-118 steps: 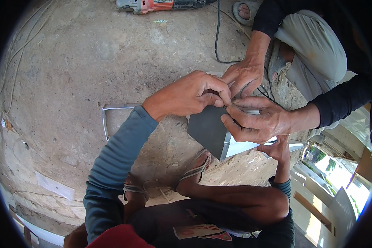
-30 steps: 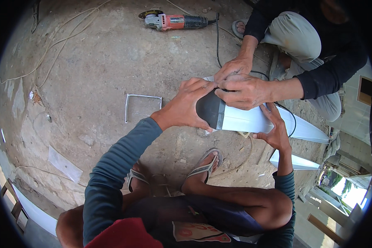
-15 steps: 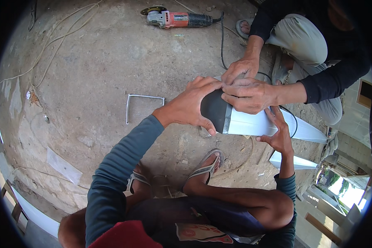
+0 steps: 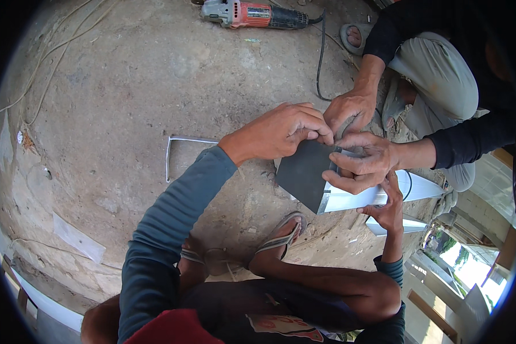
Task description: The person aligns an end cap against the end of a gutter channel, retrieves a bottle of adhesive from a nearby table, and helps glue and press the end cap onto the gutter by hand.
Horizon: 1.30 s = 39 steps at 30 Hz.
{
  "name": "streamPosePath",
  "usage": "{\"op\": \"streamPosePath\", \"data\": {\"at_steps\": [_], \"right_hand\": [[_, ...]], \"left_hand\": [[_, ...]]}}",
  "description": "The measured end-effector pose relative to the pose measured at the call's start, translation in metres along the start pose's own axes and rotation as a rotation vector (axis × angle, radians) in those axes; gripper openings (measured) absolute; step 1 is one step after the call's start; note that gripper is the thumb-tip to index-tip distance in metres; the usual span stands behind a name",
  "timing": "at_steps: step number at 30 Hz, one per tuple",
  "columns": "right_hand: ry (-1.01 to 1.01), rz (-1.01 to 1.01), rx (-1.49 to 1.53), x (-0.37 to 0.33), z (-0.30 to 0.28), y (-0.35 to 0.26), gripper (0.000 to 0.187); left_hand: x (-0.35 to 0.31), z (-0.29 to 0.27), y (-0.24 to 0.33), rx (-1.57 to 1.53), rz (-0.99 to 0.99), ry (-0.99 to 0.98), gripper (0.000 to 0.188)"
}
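My left hand (image 4: pixel 284 133) is closed, its fingertips pinching the upper corner of a dark grey flexible sheet (image 4: pixel 305 176). The sheet is joined to the end of a long white panel (image 4: pixel 352 198) along a silvery strip. With fingers and thumb curled round its near edge, my right hand (image 4: pixel 387 207) grips the panel. A co-worker's two hands work at the same corner: one hand (image 4: pixel 352 109) lies above, the other (image 4: pixel 364 160) reaches across the joint. Their fingers touch or nearly touch my left fingertips, and what they pinch there is hidden.
A red and black angle grinder (image 4: pixel 255 15) lies on the concrete floor at the top, its cord (image 4: pixel 320 63) trailing toward the co-worker. A bent thin white metal strip (image 4: pixel 192 139) lies left of the sheet. Farther left are a pale rope (image 4: pixel 54 54) and a whitish flat scrap (image 4: pixel 77 238).
My left hand has gone from spreading over the rounded dark sheet to pinching its upper corner. The sheet now looks flatter and more pointed. The co-worker's hands stay at the joint.
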State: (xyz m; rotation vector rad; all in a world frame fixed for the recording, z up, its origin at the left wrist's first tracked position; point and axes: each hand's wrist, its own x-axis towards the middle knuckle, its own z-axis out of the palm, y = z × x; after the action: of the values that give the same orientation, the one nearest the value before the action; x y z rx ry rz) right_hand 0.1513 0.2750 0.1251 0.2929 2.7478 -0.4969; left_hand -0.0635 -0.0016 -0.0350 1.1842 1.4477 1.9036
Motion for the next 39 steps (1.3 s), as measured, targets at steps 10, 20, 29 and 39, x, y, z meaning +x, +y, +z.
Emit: {"op": "streamPosePath", "data": {"at_steps": [10,20,29,39], "right_hand": [[-0.050,0.049,-0.016,-0.002,-0.006,0.000,0.085],[-0.037,0.023,-0.019,-0.003,-0.001,0.003,0.092],[-0.057,0.063,-0.017,-0.006,-0.001,0.003,0.093],[-0.018,0.081,0.053,-0.005,0.003,0.001,0.098]], "left_hand": [[0.013,-0.004,-0.012,-0.101,0.096,-0.046,0.015],[0.026,-0.008,0.004,0.033,0.137,-0.088,0.016],[0.023,-0.005,0.015,0.097,0.097,-0.065,0.018],[0.025,-0.005,0.045,0.014,-0.245,-0.076,0.015]]}}
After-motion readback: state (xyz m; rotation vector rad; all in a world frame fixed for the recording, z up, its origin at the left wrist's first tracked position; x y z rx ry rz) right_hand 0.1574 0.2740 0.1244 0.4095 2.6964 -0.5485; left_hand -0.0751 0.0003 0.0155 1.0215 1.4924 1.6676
